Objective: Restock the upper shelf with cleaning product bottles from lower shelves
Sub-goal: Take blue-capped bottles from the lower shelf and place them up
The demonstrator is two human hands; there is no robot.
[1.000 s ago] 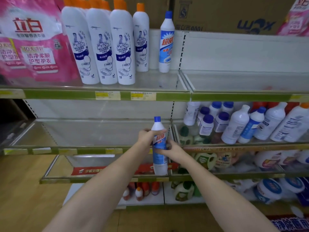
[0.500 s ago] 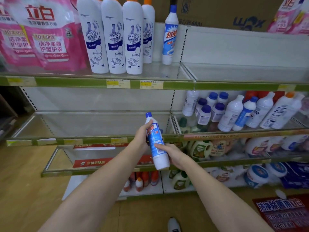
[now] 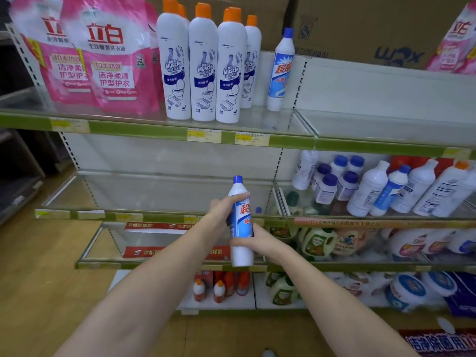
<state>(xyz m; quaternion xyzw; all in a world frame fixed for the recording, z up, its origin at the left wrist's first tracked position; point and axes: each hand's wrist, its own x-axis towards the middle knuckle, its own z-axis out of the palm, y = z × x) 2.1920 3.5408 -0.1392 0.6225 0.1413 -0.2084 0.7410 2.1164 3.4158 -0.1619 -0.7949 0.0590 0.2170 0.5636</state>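
While both hands [image 3: 260, 240] grip it, bottle [image 3: 240, 225] near-upright, blue cap up.

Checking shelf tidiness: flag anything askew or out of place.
On the middle shelf at right, the white bottles lean instead of standing upright. The blue-capped bottle held in the left hand and right hand looks intact.
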